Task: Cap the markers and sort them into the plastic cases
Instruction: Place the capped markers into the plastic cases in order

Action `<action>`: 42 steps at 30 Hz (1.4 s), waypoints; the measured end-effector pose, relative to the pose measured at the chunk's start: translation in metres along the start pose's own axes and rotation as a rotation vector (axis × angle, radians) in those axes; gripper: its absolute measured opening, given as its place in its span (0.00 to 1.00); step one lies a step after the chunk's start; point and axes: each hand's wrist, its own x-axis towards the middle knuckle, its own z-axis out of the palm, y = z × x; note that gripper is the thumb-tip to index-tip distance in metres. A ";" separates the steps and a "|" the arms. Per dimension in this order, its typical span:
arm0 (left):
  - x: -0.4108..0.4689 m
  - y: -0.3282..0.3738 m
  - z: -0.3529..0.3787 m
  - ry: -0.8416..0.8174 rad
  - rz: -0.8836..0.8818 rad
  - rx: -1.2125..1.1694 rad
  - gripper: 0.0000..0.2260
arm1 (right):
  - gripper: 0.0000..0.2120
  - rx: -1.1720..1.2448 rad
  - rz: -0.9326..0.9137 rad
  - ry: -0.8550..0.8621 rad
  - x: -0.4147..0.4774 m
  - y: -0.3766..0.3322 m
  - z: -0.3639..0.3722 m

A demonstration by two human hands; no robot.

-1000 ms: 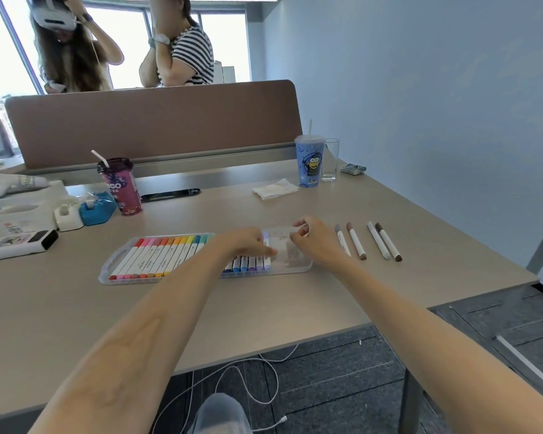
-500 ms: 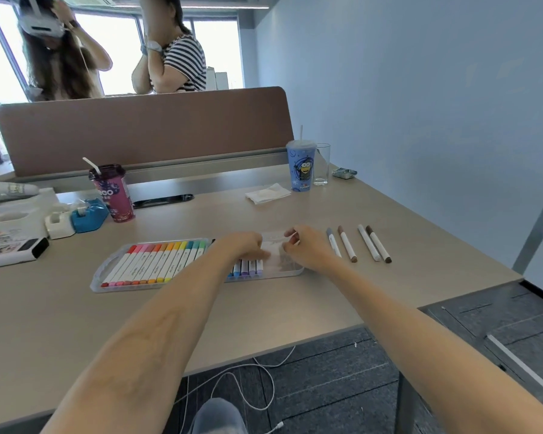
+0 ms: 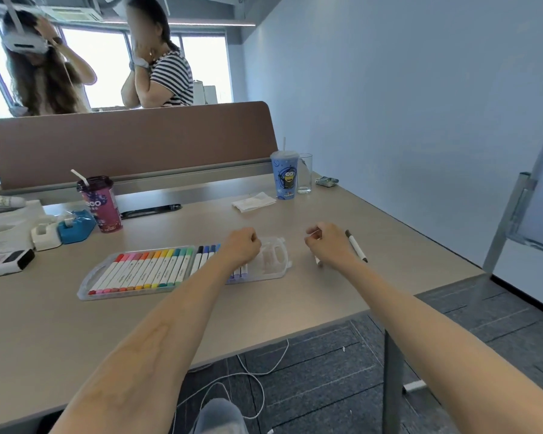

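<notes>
A clear plastic case [image 3: 85, 285] lies on the desk with a row of capped markers [image 3: 145, 270], ordered from red to green, then dark blue and purple. Its right end [image 3: 275, 256] has no markers in it. My left hand [image 3: 242, 245] rests on the case over the blue and purple markers with its fingers curled; what they hold is hidden. My right hand [image 3: 329, 242], just right of the case, grips a white marker whose end [image 3: 317, 261] sticks out below the fist. One dark-capped marker [image 3: 356, 245] lies on the desk beside that hand.
At the back of the desk stand a blue cartoon cup [image 3: 284, 175] and a glass [image 3: 304, 173], with a folded tissue [image 3: 253, 202] in front. On the left are a purple drink cup [image 3: 102, 205], a blue tape dispenser [image 3: 74, 225] and a black pen [image 3: 151, 210]. Two persons stand behind the brown divider [image 3: 132, 142].
My right hand has moved right off the case and closed on a marker. Four loose markers lay beside it before; one lies there now. The camera has tilted up.
</notes>
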 end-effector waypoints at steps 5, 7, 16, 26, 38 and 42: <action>0.006 0.048 0.019 -0.030 0.080 -0.013 0.10 | 0.09 -0.076 0.087 0.093 -0.006 0.041 -0.039; 0.009 0.065 0.027 -0.039 0.111 -0.024 0.11 | 0.11 -0.094 0.101 0.102 -0.007 0.052 -0.050; 0.033 0.099 0.056 -0.094 0.110 0.052 0.12 | 0.11 -0.109 0.120 0.111 -0.006 0.083 -0.079; 0.044 0.110 0.064 -0.126 0.047 0.248 0.07 | 0.09 -0.100 0.097 0.126 -0.009 0.098 -0.089; 0.034 0.105 0.055 -0.139 0.003 0.122 0.14 | 0.11 -0.081 0.066 0.070 -0.002 0.082 -0.073; 0.023 0.096 0.046 -0.118 0.030 -0.089 0.18 | 0.11 -0.088 0.092 0.029 0.005 0.070 -0.061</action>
